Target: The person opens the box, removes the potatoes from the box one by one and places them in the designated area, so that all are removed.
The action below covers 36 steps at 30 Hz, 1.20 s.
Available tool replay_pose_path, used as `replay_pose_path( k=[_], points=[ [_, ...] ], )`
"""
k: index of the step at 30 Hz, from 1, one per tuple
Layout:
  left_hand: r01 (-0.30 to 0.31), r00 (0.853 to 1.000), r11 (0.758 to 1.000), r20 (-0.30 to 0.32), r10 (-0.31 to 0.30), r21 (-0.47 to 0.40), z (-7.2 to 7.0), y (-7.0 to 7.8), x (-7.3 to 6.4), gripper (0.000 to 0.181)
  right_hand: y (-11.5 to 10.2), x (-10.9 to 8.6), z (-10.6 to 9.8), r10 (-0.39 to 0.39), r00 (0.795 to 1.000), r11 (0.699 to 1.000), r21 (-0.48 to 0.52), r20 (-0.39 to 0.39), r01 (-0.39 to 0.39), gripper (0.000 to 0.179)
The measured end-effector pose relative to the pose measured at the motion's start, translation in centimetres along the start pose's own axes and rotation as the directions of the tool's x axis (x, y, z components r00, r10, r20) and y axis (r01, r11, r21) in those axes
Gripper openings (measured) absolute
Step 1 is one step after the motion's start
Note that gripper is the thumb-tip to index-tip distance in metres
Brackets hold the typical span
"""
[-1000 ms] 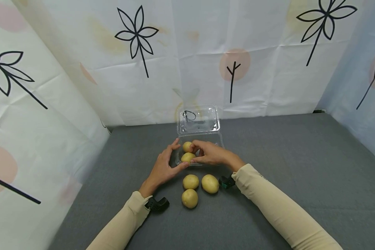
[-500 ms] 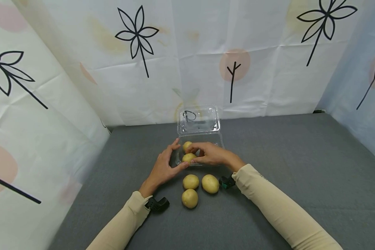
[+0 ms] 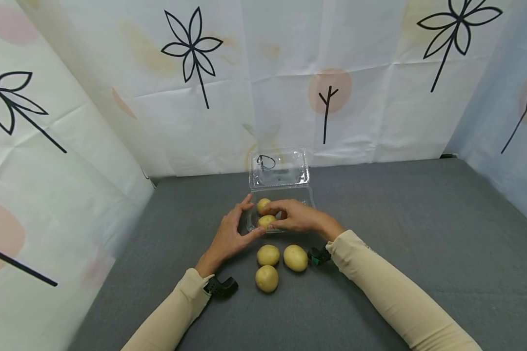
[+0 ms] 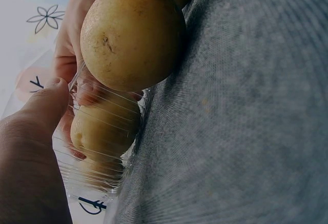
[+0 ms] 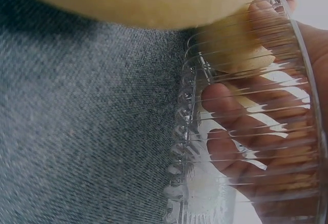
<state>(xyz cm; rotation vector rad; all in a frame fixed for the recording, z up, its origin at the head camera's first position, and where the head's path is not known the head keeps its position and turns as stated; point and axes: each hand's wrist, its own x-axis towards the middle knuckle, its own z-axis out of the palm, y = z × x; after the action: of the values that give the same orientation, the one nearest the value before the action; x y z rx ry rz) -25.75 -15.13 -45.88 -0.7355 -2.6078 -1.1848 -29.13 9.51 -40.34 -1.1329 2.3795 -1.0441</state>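
A clear plastic clamshell box (image 3: 312, 196) sits open on the grey cloth with two potatoes inside. My right hand (image 3: 299, 216) reaches into it and pinches the front potato (image 3: 265, 221) between thumb and fingers. Behind that lies the rear potato (image 3: 262, 204), partly covered by my fingers. My left hand (image 3: 229, 240) rests at the box's front left corner, fingers straight along the left side and thumb (image 4: 48, 101) on the rim. In the right wrist view, my curled fingers (image 5: 221, 101) show through the ribbed wall. The held potato (image 4: 105, 131) shows through the front wall.
Three loose potatoes lie in front of the box: one at the left (image 3: 268, 255), one at the right (image 3: 295, 258) and one nearest me (image 3: 267, 279). The raised lid (image 3: 285, 170) stands against the patterned cloth backdrop (image 3: 355, 122).
The front potato has shifted slightly right inside the box. My right fingertips have moved a little left and forward over the potatoes. The left hand and the loose potatoes have stayed still.
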Motion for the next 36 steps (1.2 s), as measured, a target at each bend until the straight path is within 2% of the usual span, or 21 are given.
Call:
replay_pose_path(
  k=[8, 22, 36],
  points=[
    [0.016, 1.0, 1.0, 0.005, -0.016, 0.009, -0.08, 0.06, -0.02, 0.07, -0.08, -0.09, -0.13, -0.02, 1.0, 0.999, -0.027, 0.016, 0.02, 0.043],
    [0.045, 0.999, 0.999, 0.009, -0.046, 0.015, -0.05, 0.16, 0.06, 0.067, -0.14, -0.17, -0.02, -0.041, 0.998, 0.998, -0.044, -0.038, 0.04, 0.042],
    [0.022, 1.0, 1.0, 0.007, -0.022, 0.007, -0.04, -0.16, 0.05, 0.073, -0.25, -0.31, 0.21, -0.046, 0.994, 0.998, -0.043, -0.096, 0.042, 0.04]
  ],
)
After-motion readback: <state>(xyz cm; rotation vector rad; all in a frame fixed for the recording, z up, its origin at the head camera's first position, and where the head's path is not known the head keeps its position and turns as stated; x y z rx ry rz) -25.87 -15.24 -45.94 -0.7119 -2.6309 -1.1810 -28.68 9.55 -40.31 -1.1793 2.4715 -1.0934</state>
